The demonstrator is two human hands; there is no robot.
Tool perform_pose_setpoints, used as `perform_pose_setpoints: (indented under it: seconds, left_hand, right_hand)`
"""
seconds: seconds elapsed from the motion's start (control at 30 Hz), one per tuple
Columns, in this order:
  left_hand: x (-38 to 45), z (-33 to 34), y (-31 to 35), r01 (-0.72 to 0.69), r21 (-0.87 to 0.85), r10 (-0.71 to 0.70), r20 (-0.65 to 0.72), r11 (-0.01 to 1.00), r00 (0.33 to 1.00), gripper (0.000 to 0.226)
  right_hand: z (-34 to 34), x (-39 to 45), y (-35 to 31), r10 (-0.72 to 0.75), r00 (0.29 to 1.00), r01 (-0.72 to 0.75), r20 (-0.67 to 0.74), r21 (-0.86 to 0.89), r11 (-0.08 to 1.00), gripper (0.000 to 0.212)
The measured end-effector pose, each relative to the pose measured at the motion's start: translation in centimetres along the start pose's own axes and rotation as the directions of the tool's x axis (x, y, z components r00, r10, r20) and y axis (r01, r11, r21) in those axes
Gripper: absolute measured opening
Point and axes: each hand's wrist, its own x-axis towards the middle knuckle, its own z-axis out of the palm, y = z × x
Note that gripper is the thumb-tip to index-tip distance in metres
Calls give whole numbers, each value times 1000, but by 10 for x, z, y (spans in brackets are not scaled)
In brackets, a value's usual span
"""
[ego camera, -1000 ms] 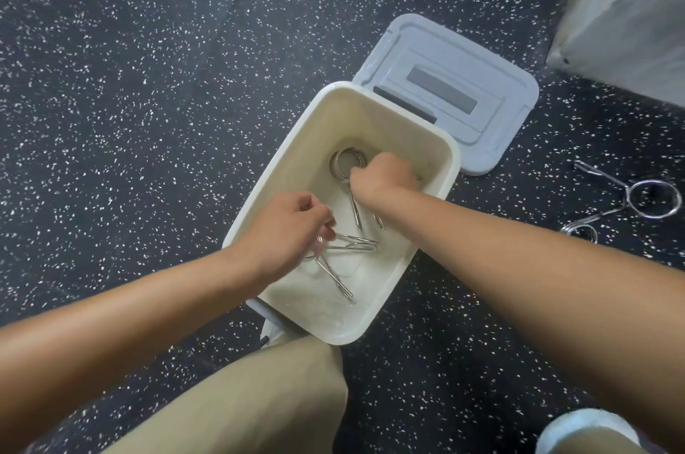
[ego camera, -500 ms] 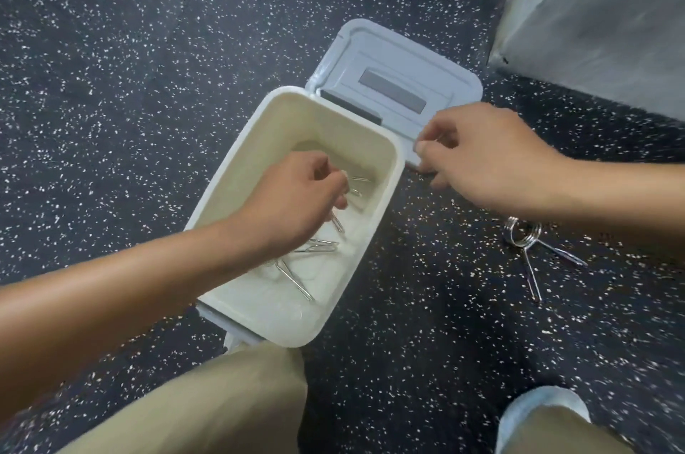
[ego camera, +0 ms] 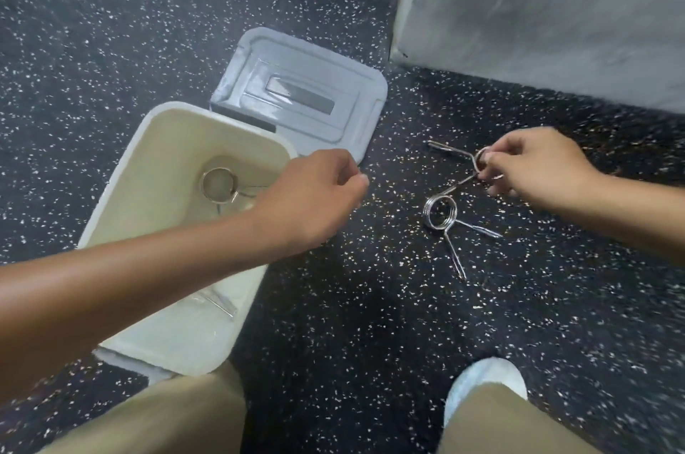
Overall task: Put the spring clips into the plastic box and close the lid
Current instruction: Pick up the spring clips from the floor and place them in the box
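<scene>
Steel spring clips [ego camera: 219,184] partly boxed [ego camera: 122,194]; two left on floor at right, right hand [ego camera: 533,164] pinching one [ego camera: 470,166], left hand [ego camera: 315,194] loosely curled, empty; lid [ego camera: 296,98] open

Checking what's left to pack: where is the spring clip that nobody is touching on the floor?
In the head view, the loose spring clip lies on the speckled floor, right of the plastic box, just below the right hand.
</scene>
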Motion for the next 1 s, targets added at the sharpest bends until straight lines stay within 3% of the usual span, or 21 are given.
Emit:
perform_pose_setpoints:
  seconds: [0.17,0.4,0.57,0.8,1.0]
  left_hand:
    - [32,34,12,-51,160,36,91,986,995,26]
    - [81,99,20,-67,344,6,177,937,984,42]
    - [103,140,20,-16,425,-83,213,905,974,50]
    - [113,157,22,-4,562,-67,105,827,992,40]
    - [118,155,15,-7,588,-97,146,809,984,35]
  right_hand:
    - [3,25,43,97,994,-97,-49,3,995,21]
    - [17,59,71,39,998,-46,-49,-158,986,15]
    - [30,71,67,-81,996,64,-43,-312,948,26]
    - [43,82,66,-145,988,96,-49,-537,838,32]
    - [50,87,73,-111,990,52,-82,-526,849,26]
